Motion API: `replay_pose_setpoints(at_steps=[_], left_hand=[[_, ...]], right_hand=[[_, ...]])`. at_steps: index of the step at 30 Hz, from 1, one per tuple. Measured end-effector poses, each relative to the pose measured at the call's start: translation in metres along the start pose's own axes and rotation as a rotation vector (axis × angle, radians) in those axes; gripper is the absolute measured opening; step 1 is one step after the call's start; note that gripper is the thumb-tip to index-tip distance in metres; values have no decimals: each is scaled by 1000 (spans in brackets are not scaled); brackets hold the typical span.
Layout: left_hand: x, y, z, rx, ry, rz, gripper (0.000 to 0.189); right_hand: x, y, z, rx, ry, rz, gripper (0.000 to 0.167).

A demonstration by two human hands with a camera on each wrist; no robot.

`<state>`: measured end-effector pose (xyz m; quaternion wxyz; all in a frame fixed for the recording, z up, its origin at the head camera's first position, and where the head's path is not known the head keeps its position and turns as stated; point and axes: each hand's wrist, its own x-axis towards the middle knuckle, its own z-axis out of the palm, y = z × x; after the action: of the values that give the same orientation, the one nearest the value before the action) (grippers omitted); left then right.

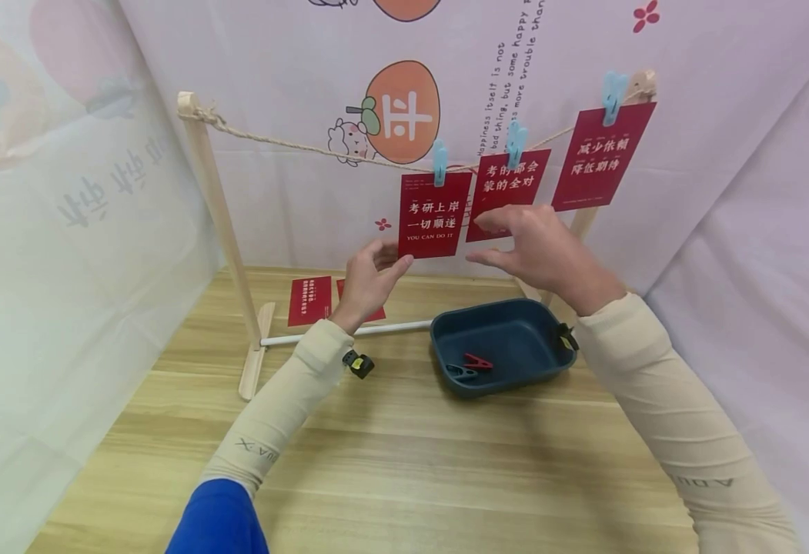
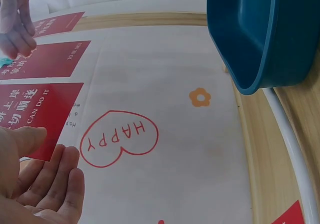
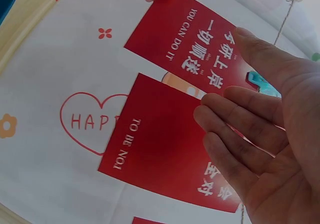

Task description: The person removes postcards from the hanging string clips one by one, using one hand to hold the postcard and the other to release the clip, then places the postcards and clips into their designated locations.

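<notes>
The left hand (image 1: pixel 366 278) pinches a card (image 1: pixel 434 215) by its lower corner. A blue clip (image 1: pixel 440 163) holds that card to a rope (image 1: pixel 272 140) above the hand. The right hand (image 1: pixel 549 245) spreads wide, thumb and fingers apart, before a second card (image 1: pixel 504 201); a third card (image 1: pixel 601 158) hangs above it. Below the right hand sits a tray (image 1: pixel 522 338) with a red clip (image 1: pixel 478 362).

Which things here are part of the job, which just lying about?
Job: left hand, right hand, hanging cards, blue clips, rope, wooden stand; likely tray, loose clips, table cards.

Just there: printed backdrop, table.
</notes>
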<state>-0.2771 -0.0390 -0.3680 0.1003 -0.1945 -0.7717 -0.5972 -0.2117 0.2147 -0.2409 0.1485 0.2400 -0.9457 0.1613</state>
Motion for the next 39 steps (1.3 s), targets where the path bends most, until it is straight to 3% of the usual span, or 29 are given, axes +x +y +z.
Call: replay_pose_setpoints(at_steps=[13,17,39], left_hand=[[1,3,0,0,9,24,37],[0,4,-1,-4,8,19,37],[2,4,0,-9,26,62,31]], right_hand=[[11,-13,-14,-23,14,-61,59],[12,-18,-18,-28,-6,-48,59],[27,-31,-35,-33,62,-44,55]])
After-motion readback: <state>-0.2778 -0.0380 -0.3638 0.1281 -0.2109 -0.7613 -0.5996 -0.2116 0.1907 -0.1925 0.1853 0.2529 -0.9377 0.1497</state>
